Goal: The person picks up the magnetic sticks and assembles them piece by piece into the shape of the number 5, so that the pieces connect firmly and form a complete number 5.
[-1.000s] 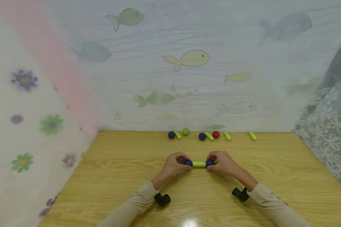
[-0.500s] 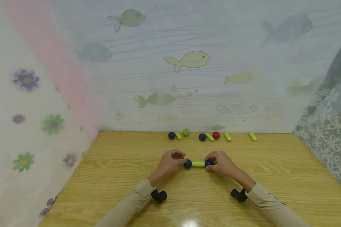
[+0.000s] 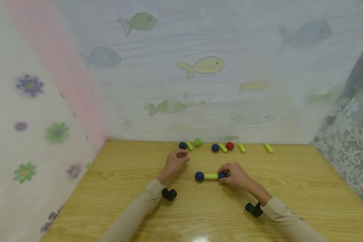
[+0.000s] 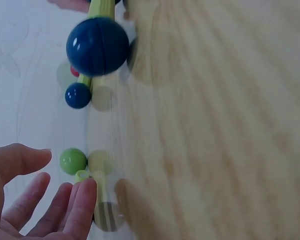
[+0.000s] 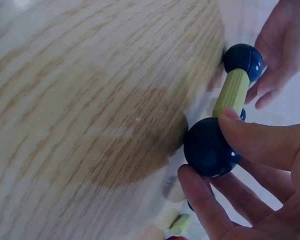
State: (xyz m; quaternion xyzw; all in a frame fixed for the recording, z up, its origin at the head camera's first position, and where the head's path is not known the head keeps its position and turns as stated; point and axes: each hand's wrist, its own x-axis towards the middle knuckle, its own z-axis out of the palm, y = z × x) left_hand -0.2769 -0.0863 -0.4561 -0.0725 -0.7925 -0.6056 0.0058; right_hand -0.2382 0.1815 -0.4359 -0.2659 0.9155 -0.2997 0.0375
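A yellow-green rod (image 3: 211,176) joins two dark blue balls into a small bar lying across the table. My right hand (image 3: 236,175) pinches the right-hand blue ball (image 5: 210,147) between thumb and fingers. The left-hand blue ball (image 3: 199,176) is untouched. My left hand (image 3: 175,163) holds nothing. Its fingers are loosely bent, with a gap to the thumb in the left wrist view, and it is nearest to a blue ball (image 3: 182,145) and a yellow-green rod (image 3: 189,146) in the back row.
Along the table's back edge lie a green ball (image 3: 197,143), another blue ball (image 3: 215,148), a red ball (image 3: 229,146) and more yellow-green rods, one (image 3: 268,148) farther right. A wall cloth printed with fish (image 3: 207,65) hangs behind the wooden table (image 3: 133,168).
My left hand has let go of the left blue ball and moved back and to the left, towards the back row. My right hand still holds its ball, almost unmoved.
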